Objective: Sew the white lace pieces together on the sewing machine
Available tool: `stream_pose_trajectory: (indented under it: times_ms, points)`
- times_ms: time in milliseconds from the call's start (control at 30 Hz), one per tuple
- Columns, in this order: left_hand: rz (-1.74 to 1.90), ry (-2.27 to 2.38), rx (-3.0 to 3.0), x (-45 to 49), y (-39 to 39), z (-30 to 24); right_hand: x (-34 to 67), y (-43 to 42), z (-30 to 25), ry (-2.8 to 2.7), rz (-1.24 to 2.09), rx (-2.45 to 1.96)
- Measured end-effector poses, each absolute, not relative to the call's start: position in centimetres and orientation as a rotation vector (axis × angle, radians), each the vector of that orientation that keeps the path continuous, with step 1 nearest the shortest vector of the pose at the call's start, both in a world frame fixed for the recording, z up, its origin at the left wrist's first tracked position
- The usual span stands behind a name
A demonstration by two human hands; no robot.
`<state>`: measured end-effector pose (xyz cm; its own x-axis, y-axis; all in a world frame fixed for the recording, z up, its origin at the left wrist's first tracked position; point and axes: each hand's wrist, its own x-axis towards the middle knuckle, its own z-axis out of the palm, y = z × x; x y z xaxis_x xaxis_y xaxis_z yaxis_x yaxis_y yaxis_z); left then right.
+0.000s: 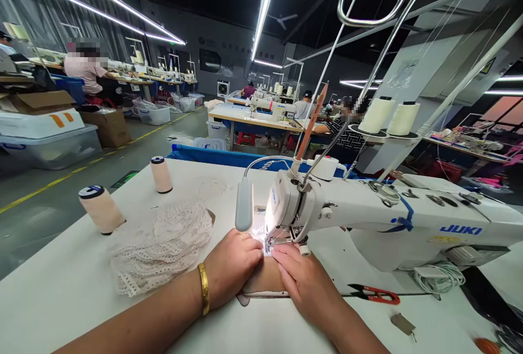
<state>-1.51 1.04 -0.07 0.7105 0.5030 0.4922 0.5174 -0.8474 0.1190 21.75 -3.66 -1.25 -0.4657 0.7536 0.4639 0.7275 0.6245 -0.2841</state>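
My left hand, with a gold bangle on the wrist, presses fingers together on a beige fabric piece right at the needle of the white sewing machine. My right hand lies on the same piece just right of the presser foot, fingertips pinching its edge beside the needle. A heap of white lace rests to the left of my left hand. The fabric under both hands is mostly hidden.
Two cream thread cones stand on the white table at the left. Red-handled snips lie right of my right hand. Thread spools sit on the stand behind. Other people work at tables farther back.
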Motion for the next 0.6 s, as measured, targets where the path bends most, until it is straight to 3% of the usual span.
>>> stream_pose_trajectory:
  times_ms: [200,400,600]
  points:
    - [-0.573,-1.161,-2.782,-1.9,0.2,1.7,21.9,-3.7,-1.5,-2.261,-0.012,-1.099]
    - [-0.857,-0.940,-2.868,-2.0,-0.5,2.9,21.2,-4.4,-0.2,-2.286,0.108,-0.961]
    - [-0.686,-1.076,-3.024,-2.7,-0.1,2.2,22.2,-4.0,-0.2,-2.328,0.061,-1.139]
